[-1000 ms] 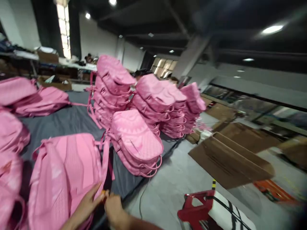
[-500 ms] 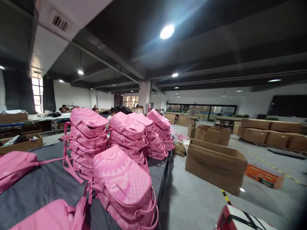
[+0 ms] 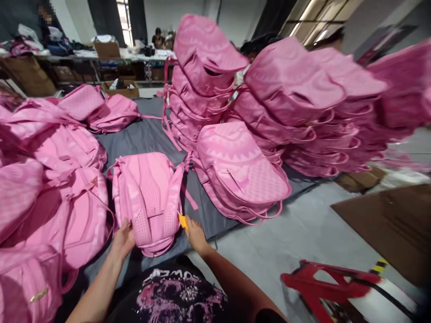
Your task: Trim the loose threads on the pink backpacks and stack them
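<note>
A pink backpack (image 3: 148, 197) lies back-side up on the grey table cover (image 3: 141, 134) right in front of me. My left hand (image 3: 124, 237) grips its lower left edge, fingers curled on the fabric. My right hand (image 3: 194, 233) is at the bag's lower right corner by a strap, closed on a small yellow tool (image 3: 182, 220). What kind of tool it is I cannot make out.
Tall stacks of pink backpacks (image 3: 269, 103) rise beyond and to the right, with a lower stack (image 3: 239, 170) just right of my bag. More pink bags (image 3: 50, 179) are heaped at the left. A red and white object (image 3: 333, 287) and flat cardboard (image 3: 390, 224) sit on the floor at right. People work at far tables (image 3: 101, 49).
The view swung up to the ceiling and hall, then back down. Both hands are in sight again on the backpack, the left now at its lower left edge.
</note>
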`<state>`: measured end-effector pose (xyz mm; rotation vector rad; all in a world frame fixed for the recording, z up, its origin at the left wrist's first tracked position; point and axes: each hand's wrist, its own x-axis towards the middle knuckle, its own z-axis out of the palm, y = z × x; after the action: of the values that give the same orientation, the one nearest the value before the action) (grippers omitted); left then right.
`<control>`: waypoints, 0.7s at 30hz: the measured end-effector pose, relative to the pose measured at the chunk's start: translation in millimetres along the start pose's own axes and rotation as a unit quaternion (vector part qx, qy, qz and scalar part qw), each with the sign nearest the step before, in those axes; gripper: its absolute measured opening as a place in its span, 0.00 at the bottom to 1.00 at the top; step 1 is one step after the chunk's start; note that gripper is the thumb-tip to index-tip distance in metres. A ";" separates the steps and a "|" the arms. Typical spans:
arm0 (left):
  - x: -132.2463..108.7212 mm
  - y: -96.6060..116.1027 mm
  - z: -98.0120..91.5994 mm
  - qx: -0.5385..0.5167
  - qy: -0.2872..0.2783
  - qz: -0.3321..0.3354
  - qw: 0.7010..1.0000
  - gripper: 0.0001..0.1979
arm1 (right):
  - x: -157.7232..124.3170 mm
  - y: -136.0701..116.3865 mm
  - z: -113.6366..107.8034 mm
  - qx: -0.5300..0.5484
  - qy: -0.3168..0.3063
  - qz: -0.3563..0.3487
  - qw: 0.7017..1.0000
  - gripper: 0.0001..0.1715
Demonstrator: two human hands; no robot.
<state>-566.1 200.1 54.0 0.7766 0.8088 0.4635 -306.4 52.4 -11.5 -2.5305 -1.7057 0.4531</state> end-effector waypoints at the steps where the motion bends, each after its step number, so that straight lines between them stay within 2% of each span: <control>1: 2.5 -2.5 -3.7 -0.024 0.015 -0.001 1.000 0.28 | 1.7 2.9 -2.5 0.006 -0.016 -0.003 1.000 0.32; 3: 10.6 -6.6 -10.6 -0.061 0.032 0.004 0.998 0.26 | 1.3 8.2 -9.3 0.015 -0.048 -0.004 0.999 0.32; 5: 18.2 -11.9 -20.5 -0.144 0.040 0.002 0.989 0.20 | -2.8 11.0 -16.4 0.026 -0.065 -0.002 0.998 0.30; 8: 28.0 -23.2 -40.4 -0.317 0.030 -0.029 0.947 0.17 | -9.2 8.2 -26.5 0.042 -0.082 0.019 0.996 0.26; 10: 33.9 -30.6 -51.0 -0.379 0.002 -0.044 0.924 0.19 | -11.6 2.3 -34.3 0.040 -0.104 0.047 0.993 0.22; 14: 42.4 -38.0 -57.0 -0.419 -0.075 -0.046 0.904 0.19 | -14.5 -10.3 -49.8 0.039 -0.128 0.100 0.986 0.18; 17: 46.1 -38.2 -54.8 -0.415 -0.135 -0.037 0.899 0.28 | -18.3 -15.9 -55.5 0.071 -0.124 0.128 0.981 0.19; 19: 48.0 -37.6 -53.3 -0.408 -0.156 -0.036 0.899 0.31 | -21.9 -18.1 -56.7 0.089 -0.115 0.138 0.980 0.18; 21: 49.5 -37.5 -52.4 -0.401 -0.162 -0.033 0.901 0.29 | -26.3 -19.6 -57.3 0.114 -0.096 0.141 0.979 0.17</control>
<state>-573.7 230.3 -21.1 0.0455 0.2732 0.5319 -317.5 42.6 52.9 -2.6313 -1.2547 0.8828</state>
